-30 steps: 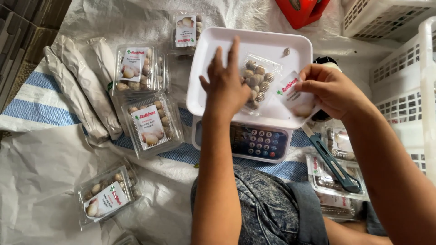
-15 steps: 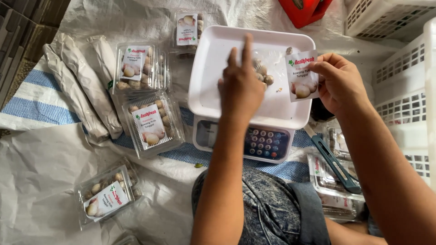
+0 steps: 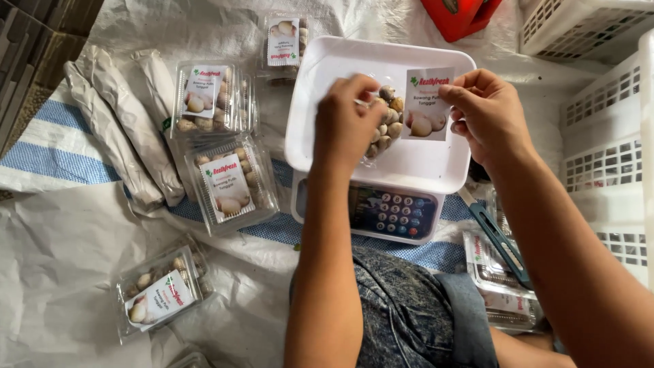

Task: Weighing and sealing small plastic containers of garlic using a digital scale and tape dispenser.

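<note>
- Hands meet over the white tray [image 3: 409, 170] that sits on top of a weighing scale [image 3: 381, 215].
- Left hand [image 3: 344, 126]: fingers curled together, knuckles up, pressing on the near edge of a clear plastic pack of small garlic bulbs [image 3: 387, 126] that lies in the tray. Whether the fingertips pinch the plastic or only rest on it cannot be told, since the back of the hand hides them.
- Right hand [image 3: 487, 116]: thumb and fingers pinched shut on the right edge of a white paper label [image 3: 426, 103] with a picture of pale bulbs. The label is held upright-facing over the right side of the pack, covering part of the bulbs.
- Pack position: in the middle of the tray, towards its far half, between the two hands.
- Scale keypad [image 3: 398, 208] shows just below the tray's near rim, between the forearms.
- Left of the scale, on the white woven sheet [image 3: 61, 259] spread on the floor, lie closed labelled packs: one near the tray's left side [image 3: 231, 184], one behind it [image 3: 204, 95], one at the far edge [image 3: 283, 41] and one nearer the person's knee [image 3: 160, 293].
- Long paper-wrapped bundles [image 3: 116, 136] lie side by side further left.
- Blue-handled cutter [image 3: 497, 235] rests on flat packs [image 3: 501, 279] under the right forearm.
- White plastic baskets [image 3: 606, 136] stand at the right.
</note>
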